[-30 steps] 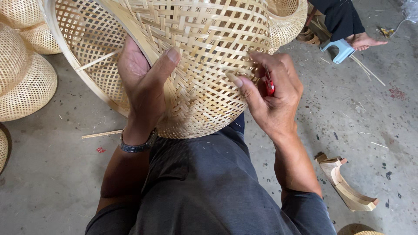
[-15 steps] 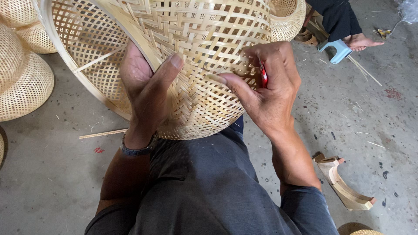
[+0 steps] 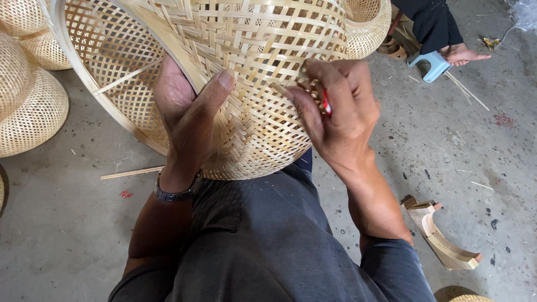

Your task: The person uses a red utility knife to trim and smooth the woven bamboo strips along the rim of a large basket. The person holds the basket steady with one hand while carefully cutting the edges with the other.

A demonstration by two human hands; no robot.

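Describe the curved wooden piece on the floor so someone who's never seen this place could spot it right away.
Start at the big woven basket on the person's lap and follow the right hand down its forearm to the grey concrete floor. Just beyond the elbow lies the curved wooden piece: a solid, arched block, unlike the woven baskets and thin loose strips around.

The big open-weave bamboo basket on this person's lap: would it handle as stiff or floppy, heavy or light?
The large pale woven bamboo basket is probably light for its size: its weave is open, with gaps throughout. It likely flexes slightly yet keeps its domed form under the left hand and right hand. Its rounded side might let it roll on the floor.
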